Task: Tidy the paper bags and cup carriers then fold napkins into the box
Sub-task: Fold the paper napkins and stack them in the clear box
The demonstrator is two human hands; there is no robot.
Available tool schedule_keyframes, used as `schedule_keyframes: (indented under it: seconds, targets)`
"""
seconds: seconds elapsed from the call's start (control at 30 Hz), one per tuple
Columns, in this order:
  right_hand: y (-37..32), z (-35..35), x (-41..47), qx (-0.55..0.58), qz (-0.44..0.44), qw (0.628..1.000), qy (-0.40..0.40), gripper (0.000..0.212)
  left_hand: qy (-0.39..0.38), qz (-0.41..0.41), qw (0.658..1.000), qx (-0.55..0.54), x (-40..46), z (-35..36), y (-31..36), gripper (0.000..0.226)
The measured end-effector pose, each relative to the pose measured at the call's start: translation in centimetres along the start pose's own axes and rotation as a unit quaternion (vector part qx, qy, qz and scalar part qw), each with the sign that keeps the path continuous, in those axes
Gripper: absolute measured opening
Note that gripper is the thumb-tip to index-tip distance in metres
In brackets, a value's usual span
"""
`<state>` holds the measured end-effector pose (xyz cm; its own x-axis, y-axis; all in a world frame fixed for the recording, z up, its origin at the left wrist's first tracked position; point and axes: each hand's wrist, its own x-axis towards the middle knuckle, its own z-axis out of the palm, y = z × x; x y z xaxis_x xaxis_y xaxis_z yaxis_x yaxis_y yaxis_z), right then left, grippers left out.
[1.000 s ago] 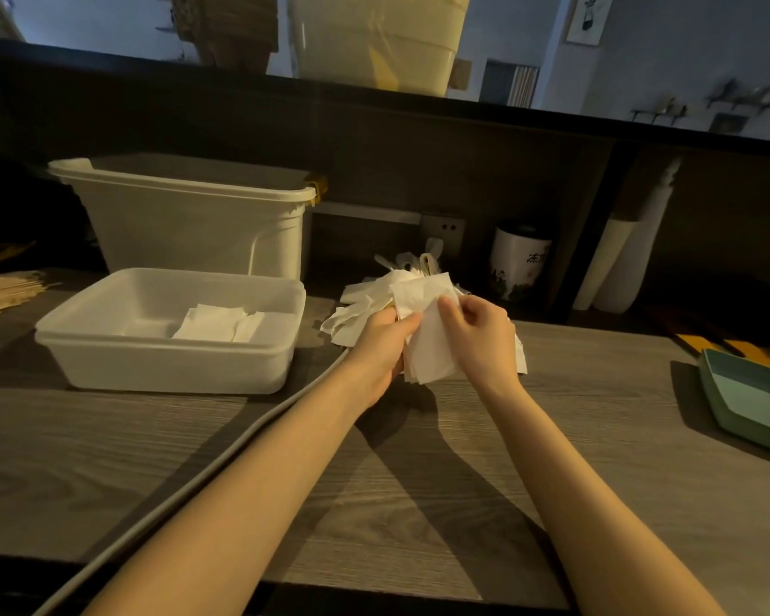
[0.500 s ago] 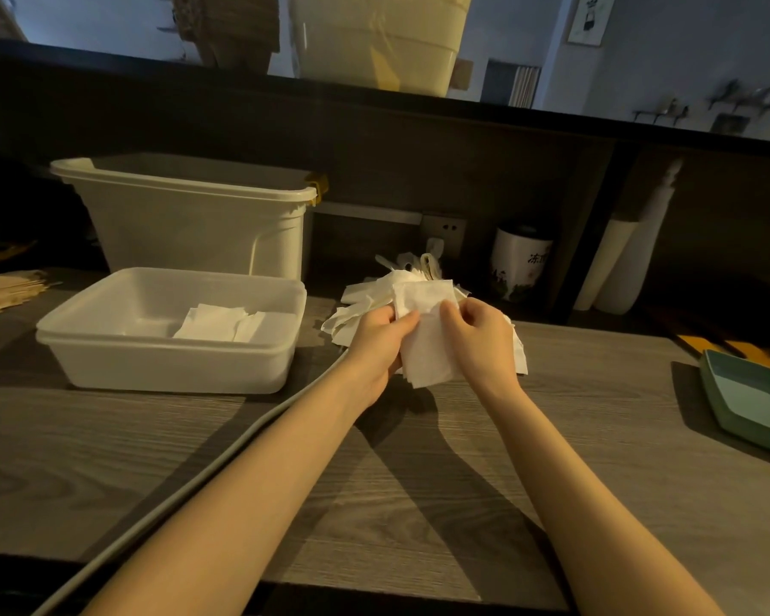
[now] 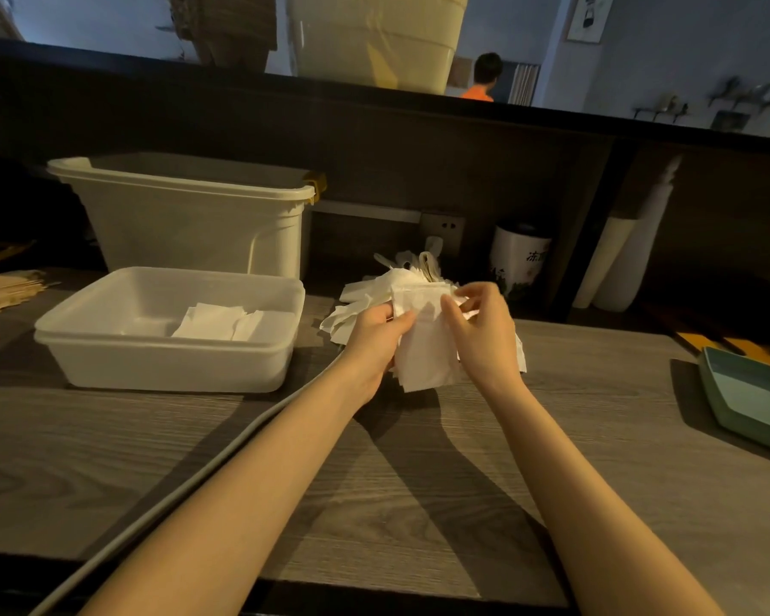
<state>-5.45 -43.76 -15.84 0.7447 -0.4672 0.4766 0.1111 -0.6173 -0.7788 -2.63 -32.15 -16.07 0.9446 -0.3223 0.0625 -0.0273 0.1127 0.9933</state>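
Napkins (image 3: 423, 344) hang in a white bunch between both hands, raised just above the wooden tabletop (image 3: 419, 482) near its far edge. In the head view, the left hand (image 3: 374, 337) grips the bunch from the left, its fingers (image 3: 403, 321) curled round the paper. The right hand (image 3: 485, 335) pinches the upper right edge of the front napkin between thumb and fingertips, with the other fingers loosely bent. More napkins fan out behind the left hand toward the back wall. To the left stands the shallow white box (image 3: 165, 362) on the tabletop, well apart from the hands, with a few folded napkins (image 3: 216, 322) lying flat on its floor. Behind the box stands a taller white bin (image 3: 187, 224). A grey cable (image 3: 205, 473) runs across the tabletop under the left forearm. A green tray (image 3: 752, 402) lies at the right edge, and a white jar (image 3: 519, 260) stands by the back wall.
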Motion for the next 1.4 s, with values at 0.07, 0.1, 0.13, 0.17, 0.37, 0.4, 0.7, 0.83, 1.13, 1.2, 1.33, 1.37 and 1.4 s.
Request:
schedule_keyframes:
  seconds: [0.07, 0.1, 0.13, 0.17, 0.37, 0.4, 0.7, 0.83, 1.13, 1.2, 1.33, 1.37, 1.4]
  targets:
    - [-0.08, -0.30, 0.28, -0.006, -0.051, 0.999, 0.018, 0.025, -0.010, -0.006, 1.000, 0.012, 0.01, -0.11, 0.06, 0.010]
    - [-0.13, -0.44, 0.34, -0.009, -0.069, 0.997, 0.018, 0.023, -0.017, -0.010, 1.000, 0.020, -0.04, -0.16, 0.12, 0.007]
    - [-0.14, -0.54, 0.38, -0.015, -0.080, 0.997, 0.013, 0.021, -0.025, -0.012, 0.999, 0.027, -0.08, -0.15, 0.17, 0.006]
    - [-0.13, -0.62, 0.38, -0.024, -0.085, 0.996, 0.005, 0.020, -0.033, -0.014, 0.999, 0.033, -0.08, -0.12, 0.20, 0.007]
    - [0.01, -0.69, 0.34, -0.058, -0.094, 0.994, 0.006, 0.023, -0.063, -0.036, 0.997, 0.035, -0.18, -0.03, 0.41, 0.009]
    - [-0.03, -0.76, 0.41, -0.057, -0.104, 0.993, 0.020, 0.026, -0.065, -0.040, 0.996, 0.034, -0.24, -0.04, 0.42, 0.007]
    - [0.21, -0.74, 0.41, -0.095, -0.098, 0.991, -0.011, 0.016, -0.068, -0.045, 0.996, 0.031, -0.20, -0.06, 0.54, 0.008]
    - [0.19, -0.70, 0.56, -0.089, -0.088, 0.992, -0.020, 0.013, -0.072, -0.046, 0.996, 0.032, -0.28, -0.11, 0.52, 0.007]
    - [-0.08, -0.84, 0.37, -0.054, -0.085, 0.994, -0.037, 0.006, -0.080, -0.026, 0.995, 0.054, -0.49, -0.24, 0.40, 0.009]
    - [-0.04, -0.90, 0.39, -0.051, -0.078, 0.995, -0.047, 0.014, -0.087, -0.010, 0.992, 0.086, -0.38, -0.29, 0.27, 0.006]
    - [0.21, -0.94, 0.47, -0.051, -0.063, 0.994, -0.077, 0.022, -0.094, 0.023, 0.986, 0.134, -0.24, -0.32, 0.25, 0.017]
    - [0.18, -0.97, 0.46, -0.049, -0.064, 0.994, -0.071, 0.021, -0.093, 0.028, 0.986, 0.138, -0.21, -0.30, 0.28, 0.020]
    - [0.08, -1.04, 0.46, -0.041, -0.067, 0.995, -0.060, 0.019, -0.091, 0.028, 0.986, 0.139, -0.23, -0.29, 0.34, 0.022]
